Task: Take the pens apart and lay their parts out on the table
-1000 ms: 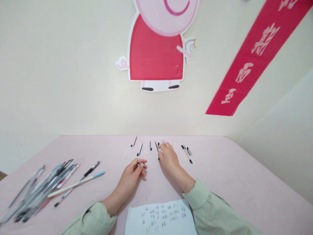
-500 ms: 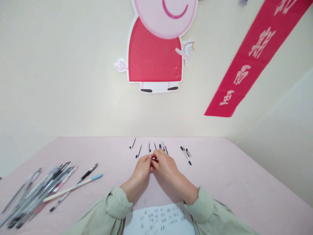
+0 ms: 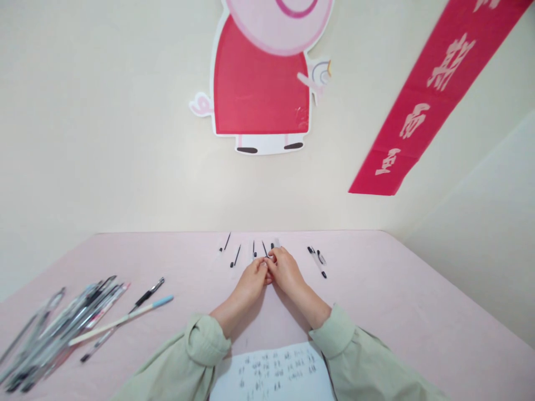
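Note:
My left hand (image 3: pixel 251 277) and my right hand (image 3: pixel 286 271) meet over the far middle of the table. The fingers of both are bent and pressed together at the tips. Whatever lies between them is mostly hidden and too small to name. Just beyond the fingertips lie thin black pen refills (image 3: pixel 237 255), several of them spread in a row with small black-ended pieces. A clear pen part (image 3: pixel 277 243) shows partly behind my right hand. To the right of it rest a clear pen barrel with black ends (image 3: pixel 317 262) and a small clear cap (image 3: pixel 321 257).
A heap of pens (image 3: pixel 71 323) covers the left of the pink tablecloth (image 3: pixel 397 312). Beside it a black-grip pen (image 3: pixel 146 295) crosses under a cream and blue pen (image 3: pixel 125 318). A sheet with handwriting (image 3: pixel 271 376) lies between my forearms. The wall stands behind the table.
My hands have shifted slightly right and turned, staying together at the fingertips. The dark sliver seen between the fingers earlier is now hidden. The camera view has tilted a little.

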The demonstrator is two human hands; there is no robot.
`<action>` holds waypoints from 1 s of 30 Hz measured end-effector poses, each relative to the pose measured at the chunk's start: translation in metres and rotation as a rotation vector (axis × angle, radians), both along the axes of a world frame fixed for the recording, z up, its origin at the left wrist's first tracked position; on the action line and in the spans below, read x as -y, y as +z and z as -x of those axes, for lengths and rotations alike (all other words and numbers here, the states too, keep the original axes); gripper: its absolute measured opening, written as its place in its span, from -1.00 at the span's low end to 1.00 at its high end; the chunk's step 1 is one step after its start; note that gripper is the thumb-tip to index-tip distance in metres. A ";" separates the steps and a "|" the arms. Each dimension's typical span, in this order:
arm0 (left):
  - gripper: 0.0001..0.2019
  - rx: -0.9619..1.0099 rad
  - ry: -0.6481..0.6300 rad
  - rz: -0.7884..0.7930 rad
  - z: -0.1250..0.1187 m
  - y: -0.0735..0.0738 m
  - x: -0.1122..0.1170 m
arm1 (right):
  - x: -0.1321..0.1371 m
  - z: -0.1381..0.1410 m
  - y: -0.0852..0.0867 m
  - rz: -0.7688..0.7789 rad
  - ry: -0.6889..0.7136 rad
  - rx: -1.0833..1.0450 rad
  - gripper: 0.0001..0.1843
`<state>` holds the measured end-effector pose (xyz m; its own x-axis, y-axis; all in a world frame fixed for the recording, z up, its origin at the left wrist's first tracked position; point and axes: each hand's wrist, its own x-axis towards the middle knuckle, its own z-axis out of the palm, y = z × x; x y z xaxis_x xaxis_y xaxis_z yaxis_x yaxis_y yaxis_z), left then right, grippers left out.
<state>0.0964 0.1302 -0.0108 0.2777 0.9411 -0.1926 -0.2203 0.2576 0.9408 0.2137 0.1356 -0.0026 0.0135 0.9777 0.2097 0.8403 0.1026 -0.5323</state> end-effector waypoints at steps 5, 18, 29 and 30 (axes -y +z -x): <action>-0.76 -0.070 0.087 -0.062 0.002 -0.001 0.003 | -0.002 -0.008 0.000 -0.042 -0.016 -0.077 -0.78; -0.55 -0.713 0.023 -0.646 0.012 -0.004 0.016 | 0.013 -0.011 0.018 0.119 0.028 0.152 -0.76; -0.62 -1.008 -0.096 -0.624 0.009 0.005 0.017 | 0.010 -0.008 0.021 0.204 0.083 0.110 -0.80; -0.63 -1.002 -0.090 -0.611 0.010 0.004 0.016 | 0.010 -0.009 0.021 0.210 0.082 0.107 -0.81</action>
